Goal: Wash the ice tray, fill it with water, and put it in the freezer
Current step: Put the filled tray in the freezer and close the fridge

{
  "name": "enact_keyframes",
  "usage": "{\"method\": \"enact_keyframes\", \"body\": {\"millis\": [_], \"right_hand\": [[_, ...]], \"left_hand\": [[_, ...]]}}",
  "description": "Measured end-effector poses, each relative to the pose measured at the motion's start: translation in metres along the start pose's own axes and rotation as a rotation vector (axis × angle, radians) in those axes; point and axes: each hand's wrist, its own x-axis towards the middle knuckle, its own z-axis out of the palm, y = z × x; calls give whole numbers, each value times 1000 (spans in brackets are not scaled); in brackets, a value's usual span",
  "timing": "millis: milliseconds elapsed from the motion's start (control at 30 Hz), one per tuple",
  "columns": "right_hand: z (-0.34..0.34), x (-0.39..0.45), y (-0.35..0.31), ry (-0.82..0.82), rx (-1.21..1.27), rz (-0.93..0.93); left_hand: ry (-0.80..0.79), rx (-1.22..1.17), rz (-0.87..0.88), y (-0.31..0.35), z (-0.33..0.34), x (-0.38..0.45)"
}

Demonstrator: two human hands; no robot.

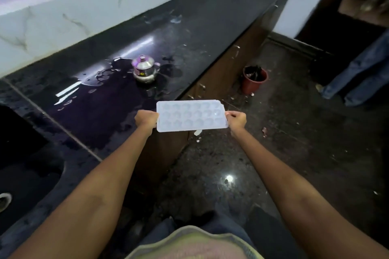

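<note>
the ice tray (192, 116) is shown held level in the air, just past the counter's front edge and above the floor (284, 143), with its long axis running left to right across the body. each short end is gripped by one hand: the left hand (146, 119) is curled round the left end, the right hand (236, 120) round the right end, so that the tray lies directly between the two grips and neither hand is nearer to it than the other. both arms are extended forward, nearly straight, at about equal reach, with the knuckles turned upward. whether the compartments hold water cannot be told from this view, though the level carriage is consistent with a filled tray. the sink (25, 174) lies to the lower left, behind the left arm, and the wet black counter (189, 33), bearing a small steel pot (144, 69), stretches ahead on the left. a red bucket (254, 80) stands on the floor by the cabinets. no freezer is visible. the step is judged to be the carry to the freezer, for which the tray would have to be kept flat along its long axis.
</note>
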Motion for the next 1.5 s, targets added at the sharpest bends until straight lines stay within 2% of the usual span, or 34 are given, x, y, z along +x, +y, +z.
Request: {"method": "enact_keyframes", "body": {"millis": [400, 767, 1133, 1500], "right_hand": [[-148, 50, 71, 291, 122, 216], [-261, 47, 150, 555, 230, 334], [-321, 3, 205, 869, 365, 514], [-352, -65, 233, 1281, 513, 669]], "left_hand": [[-245, 135, 162, 24, 174, -57], [-470, 297, 356, 20, 315, -124], [-746, 476, 506, 8, 410, -191], [-1185, 662, 697, 2, 494, -281]]}}
